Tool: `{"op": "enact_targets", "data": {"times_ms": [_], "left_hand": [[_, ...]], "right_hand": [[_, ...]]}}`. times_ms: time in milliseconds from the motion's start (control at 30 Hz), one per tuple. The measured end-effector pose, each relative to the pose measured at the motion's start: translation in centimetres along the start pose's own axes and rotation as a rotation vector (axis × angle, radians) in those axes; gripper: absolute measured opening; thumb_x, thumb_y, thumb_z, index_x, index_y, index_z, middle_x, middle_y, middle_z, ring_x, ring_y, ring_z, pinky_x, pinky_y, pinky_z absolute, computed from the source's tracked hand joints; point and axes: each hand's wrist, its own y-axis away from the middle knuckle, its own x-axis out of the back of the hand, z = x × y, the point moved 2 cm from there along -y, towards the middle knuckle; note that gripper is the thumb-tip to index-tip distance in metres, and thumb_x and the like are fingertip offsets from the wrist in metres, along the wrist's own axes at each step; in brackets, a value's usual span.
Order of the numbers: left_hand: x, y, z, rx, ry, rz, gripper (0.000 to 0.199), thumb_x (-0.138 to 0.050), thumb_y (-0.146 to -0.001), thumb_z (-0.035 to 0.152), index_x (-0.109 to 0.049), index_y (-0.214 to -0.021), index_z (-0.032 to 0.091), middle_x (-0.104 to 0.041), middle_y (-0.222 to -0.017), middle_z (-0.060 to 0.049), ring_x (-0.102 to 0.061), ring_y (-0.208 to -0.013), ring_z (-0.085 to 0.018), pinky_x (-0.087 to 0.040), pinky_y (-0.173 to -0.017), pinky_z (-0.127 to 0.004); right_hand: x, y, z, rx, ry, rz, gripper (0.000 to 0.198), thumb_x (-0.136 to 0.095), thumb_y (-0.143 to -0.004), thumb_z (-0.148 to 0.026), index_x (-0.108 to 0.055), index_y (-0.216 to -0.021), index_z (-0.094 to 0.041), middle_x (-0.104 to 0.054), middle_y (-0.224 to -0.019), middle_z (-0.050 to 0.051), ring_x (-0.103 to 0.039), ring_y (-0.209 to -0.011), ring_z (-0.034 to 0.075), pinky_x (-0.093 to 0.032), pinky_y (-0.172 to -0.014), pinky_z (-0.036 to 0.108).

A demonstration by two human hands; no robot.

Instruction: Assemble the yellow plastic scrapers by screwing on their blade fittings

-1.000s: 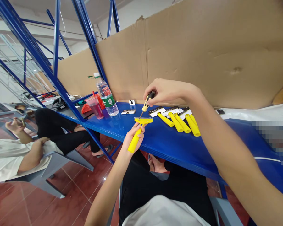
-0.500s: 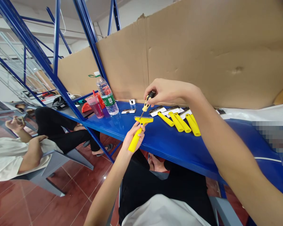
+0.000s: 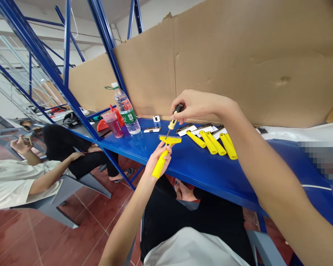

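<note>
My left hand [image 3: 158,159] is closed round the handle of a yellow scraper [image 3: 160,164], its wide head tilted up over the front edge of the blue table. From above, my right hand [image 3: 183,105] grips the black and cream handle of a screwdriver [image 3: 172,123]. The screwdriver's shaft points down and its tip meets the scraper head near the left side; the screw itself is too small to make out. To the right on the table lie several yellow scraper handles [image 3: 211,143], partly behind my right forearm, beside black and white cards [image 3: 185,129].
A water bottle [image 3: 129,116] and a cup with a red drink [image 3: 114,125] stand at the table's left end. Near them lie a small card packet [image 3: 152,129] and a white gadget [image 3: 156,118]. Cardboard [image 3: 227,62] walls the back. A seated person [image 3: 44,177] is at left.
My hands keep the same hold on the scraper and screwdriver, with only a slight shift of the view. The seated person's near arm has moved out toward the knee.
</note>
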Motion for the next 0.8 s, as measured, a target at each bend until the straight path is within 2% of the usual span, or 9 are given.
{"op": "enact_targets", "data": {"times_ms": [433,800], "left_hand": [[0.14,-0.13,0.05,0.002,0.025,-0.019,0.056,-0.054,-0.106,-0.002,-0.055,-0.156,0.024,-0.060,-0.159,-0.022,-0.076,-0.083,-0.006,-0.048,-0.054,-0.009],[0.03,0.01,0.07,-0.006,-0.007,-0.025,0.061,-0.055,-0.104,-0.002,-0.055,-0.158,0.028,-0.062,-0.159,-0.020,-0.075,-0.080,-0.006,-0.049,-0.054,-0.010]], "right_hand": [[0.29,0.08,0.39,-0.003,0.019,0.015,0.034,-0.085,-0.089,-0.053,-0.089,-0.102,-0.023,-0.085,-0.086,0.009,-0.079,-0.085,0.030,-0.054,-0.073,0.039],[0.05,-0.07,0.08,0.017,0.001,0.020,0.034,-0.084,-0.091,-0.053,-0.089,-0.105,-0.023,-0.085,-0.085,0.007,-0.079,-0.087,0.029,-0.054,-0.076,0.039]]}}
